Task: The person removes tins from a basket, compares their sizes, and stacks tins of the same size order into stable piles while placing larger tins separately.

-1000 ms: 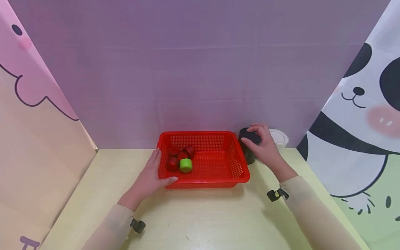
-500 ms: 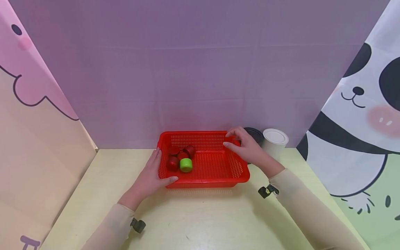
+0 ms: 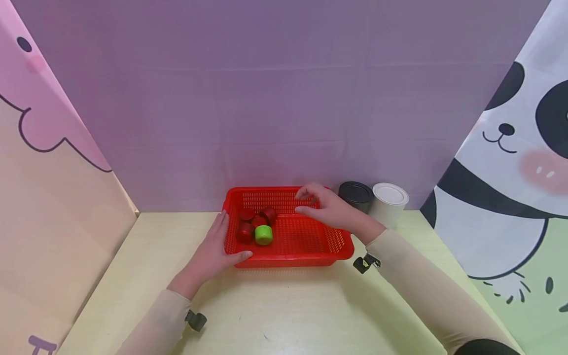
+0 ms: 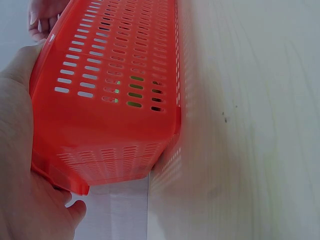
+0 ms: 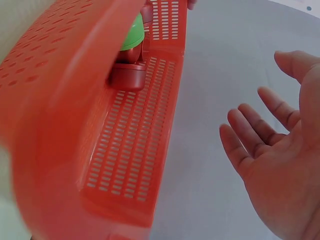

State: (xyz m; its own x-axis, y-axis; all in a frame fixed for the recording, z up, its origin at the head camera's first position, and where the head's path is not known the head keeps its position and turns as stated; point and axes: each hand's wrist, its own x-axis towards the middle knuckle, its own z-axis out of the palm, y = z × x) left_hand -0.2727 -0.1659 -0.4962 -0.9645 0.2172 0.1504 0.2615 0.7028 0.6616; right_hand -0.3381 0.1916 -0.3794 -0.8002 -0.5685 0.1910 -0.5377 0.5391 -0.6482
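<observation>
A red perforated plastic basket [image 3: 301, 258] stands on the table. My left hand [image 3: 213, 256] rests at its front left corner, fingers along the left rim and thumb on the front rim; the left wrist view shows the same hand [image 4: 30, 165] against the rim. Over the basket's right half is my right hand [image 3: 326, 204], fingers loosely bent and apart, holding nothing, palm plain in the right wrist view. On the left side inside lie several small red cylindrical pieces [image 3: 245, 232] and one light-green piece [image 3: 264, 235]. Part of the basket's right rim is hidden by the right hand.
Beside the basket's right end stand a black lidded canister [image 3: 356, 192] and a white lidded canister [image 3: 390, 199], near the purple backdrop [image 3: 284, 108]. Printed panels flank the pale wooden table [image 3: 284, 310] on both sides.
My right hand has moved left, from the black canister to over the basket's right half, leaving both canisters standing behind. The left hand and the pieces in the basket have stayed put.
</observation>
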